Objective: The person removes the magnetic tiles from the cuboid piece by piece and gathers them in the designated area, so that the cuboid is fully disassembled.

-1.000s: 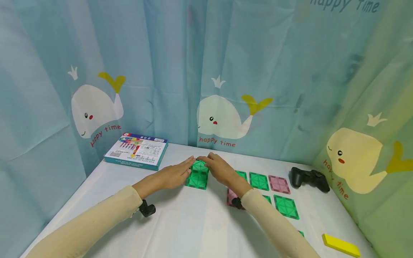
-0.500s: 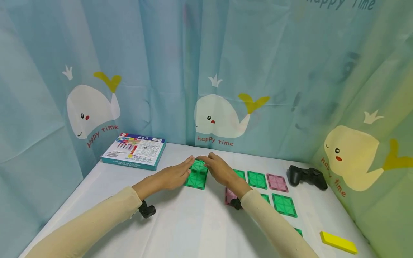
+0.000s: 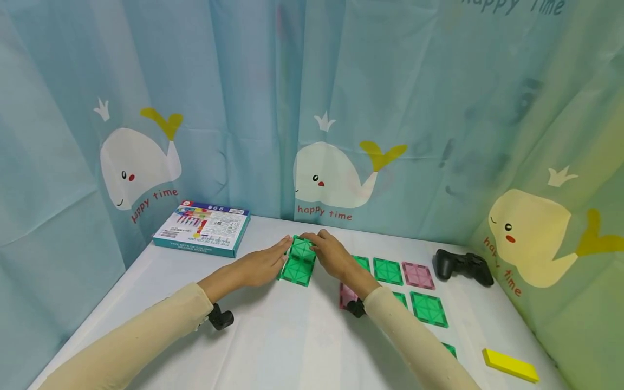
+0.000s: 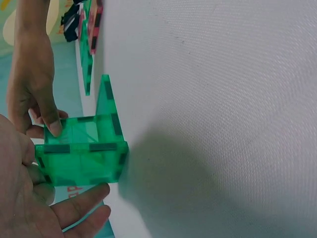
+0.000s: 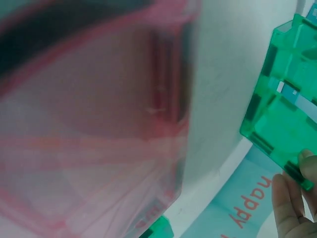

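Green see-through magnetic tiles stand together between my hands in the head view, one flat on the table and two raised from it. My left hand lies along the left side with its fingers straight. In the left wrist view those fingers are spread by the side tile. My right hand pinches the rear tile by its upper right edge. The right wrist view shows the right thumb and fingers on a corner of that green tile.
Right of the hands lie loose green tiles and pink tiles, some partly behind the right forearm. A black game controller and a yellow block lie farther right. At back left lies a flat toy box. Curtains surround the table.
The rear green tile has shifted slightly up and right with the right hand. A green tile edge now shows beside the left fingers. The left hand has hardly moved.
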`<state>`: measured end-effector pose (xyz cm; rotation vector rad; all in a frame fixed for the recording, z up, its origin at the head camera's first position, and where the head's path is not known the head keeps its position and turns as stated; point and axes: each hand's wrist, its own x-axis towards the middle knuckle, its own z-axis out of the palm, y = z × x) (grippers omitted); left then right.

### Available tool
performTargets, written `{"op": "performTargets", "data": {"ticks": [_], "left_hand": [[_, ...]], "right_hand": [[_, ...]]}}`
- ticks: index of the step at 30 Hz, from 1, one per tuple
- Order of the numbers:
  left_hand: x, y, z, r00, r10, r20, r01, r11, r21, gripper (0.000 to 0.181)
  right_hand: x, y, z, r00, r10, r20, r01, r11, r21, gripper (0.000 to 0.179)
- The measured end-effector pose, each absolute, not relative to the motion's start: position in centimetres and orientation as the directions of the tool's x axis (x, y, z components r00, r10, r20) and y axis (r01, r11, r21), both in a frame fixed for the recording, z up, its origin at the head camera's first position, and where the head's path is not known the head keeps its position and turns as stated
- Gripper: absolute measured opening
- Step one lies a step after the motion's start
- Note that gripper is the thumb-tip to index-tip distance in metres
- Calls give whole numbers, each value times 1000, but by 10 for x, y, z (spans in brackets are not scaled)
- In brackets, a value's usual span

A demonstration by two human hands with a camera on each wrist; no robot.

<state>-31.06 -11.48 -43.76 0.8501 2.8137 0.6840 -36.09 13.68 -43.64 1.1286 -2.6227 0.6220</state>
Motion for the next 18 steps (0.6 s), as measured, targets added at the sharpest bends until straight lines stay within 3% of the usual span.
{"op": "performTargets", "data": {"ticks": [18], "left_hand": [[-308,-112,-434,-817,576,18,520,724,453,62]], "right_hand": [[-366,152,-423,-809,-500,310,-588,678,-441,45]]}}
